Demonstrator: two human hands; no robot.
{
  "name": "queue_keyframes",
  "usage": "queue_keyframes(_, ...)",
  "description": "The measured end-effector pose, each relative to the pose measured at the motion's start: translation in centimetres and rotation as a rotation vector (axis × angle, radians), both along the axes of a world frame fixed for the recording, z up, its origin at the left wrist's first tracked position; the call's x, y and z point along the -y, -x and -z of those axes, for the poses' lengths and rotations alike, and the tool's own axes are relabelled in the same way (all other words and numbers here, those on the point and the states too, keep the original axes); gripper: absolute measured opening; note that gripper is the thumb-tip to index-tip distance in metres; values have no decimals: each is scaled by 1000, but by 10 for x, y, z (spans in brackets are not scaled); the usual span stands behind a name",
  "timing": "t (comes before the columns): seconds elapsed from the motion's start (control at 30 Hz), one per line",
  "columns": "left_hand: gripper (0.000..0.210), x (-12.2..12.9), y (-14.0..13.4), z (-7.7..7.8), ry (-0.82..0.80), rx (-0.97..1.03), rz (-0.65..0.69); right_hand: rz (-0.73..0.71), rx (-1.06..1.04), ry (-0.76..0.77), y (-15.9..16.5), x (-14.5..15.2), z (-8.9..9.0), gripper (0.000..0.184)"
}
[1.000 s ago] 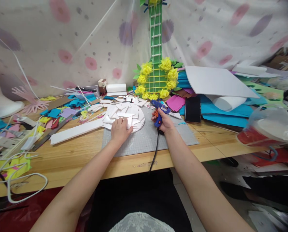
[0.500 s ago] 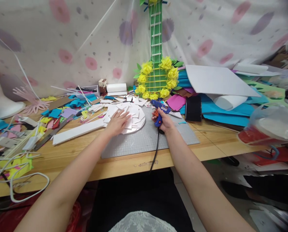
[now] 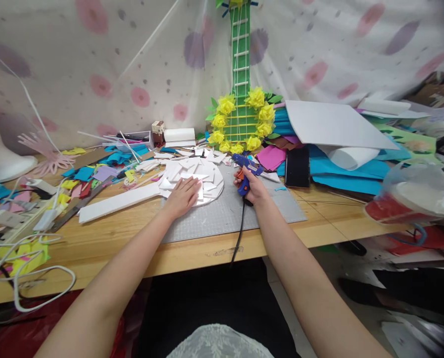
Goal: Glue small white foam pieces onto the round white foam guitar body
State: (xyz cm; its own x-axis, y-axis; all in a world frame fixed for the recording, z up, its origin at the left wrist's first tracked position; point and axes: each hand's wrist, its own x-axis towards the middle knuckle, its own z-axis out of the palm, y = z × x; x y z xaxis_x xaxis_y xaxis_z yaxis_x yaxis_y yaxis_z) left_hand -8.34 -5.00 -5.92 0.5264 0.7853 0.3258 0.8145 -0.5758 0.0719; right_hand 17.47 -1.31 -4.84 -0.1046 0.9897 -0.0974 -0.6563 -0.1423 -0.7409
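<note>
My left hand (image 3: 184, 197) lies with fingers stretched out on the white foam board pieces (image 3: 207, 176) that overlap across a round white body. A long white foam strip (image 3: 119, 203) runs from that body to the left. My right hand (image 3: 256, 188) is wrapped round a blue hot glue gun (image 3: 247, 166) with an orange trigger; its nozzle points left, and a black cord (image 3: 239, 236) hangs from it over the table edge. Beneath the white body and the glue gun is a grey cutting mat (image 3: 207, 226).
A green paper guitar (image 3: 241, 74) with yellow flowers leans against the curtain behind. Coloured scraps (image 3: 106, 172) and a white cable (image 3: 44, 271) cover the left side. To the right are a black phone (image 3: 297, 167), blue sheets (image 3: 341, 176) and a bagged red cup (image 3: 388, 209).
My left hand has shifted slightly lower over the white pieces, and a few pieces beneath it show differently. My right hand keeps the glue gun in almost the same place.
</note>
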Motion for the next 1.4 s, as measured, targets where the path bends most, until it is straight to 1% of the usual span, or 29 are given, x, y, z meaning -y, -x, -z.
queue_keyframes(0.3,43,0,0,4,-55,6,10,11,20,-8,0,0,0,27)
queue_keyframes(0.43,46,2,0,2,-81,16,18,6,-14,4,-1,-1,1,26)
queue_keyframes(0.53,53,6,1,-2,-104,15,106,16,-39,15,-1,-1,1,25)
queue_keyframes(0.63,54,9,1,-4,-124,31,192,27,-39,22,-1,-1,1,25)
queue_keyframes(0.8,45,8,4,3,-166,107,268,11,-58,-7,-1,-2,2,26)
queue_keyframes(0.9,44,5,4,6,-186,91,301,8,-63,-16,-1,-2,3,26)
queue_keyframes(1.2,45,6,-2,-1,-104,-73,283,18,-34,1,0,-1,1,28)
queue_keyframes(1.4,44,7,-5,-4,-56,-125,274,27,-12,7,0,0,0,25)
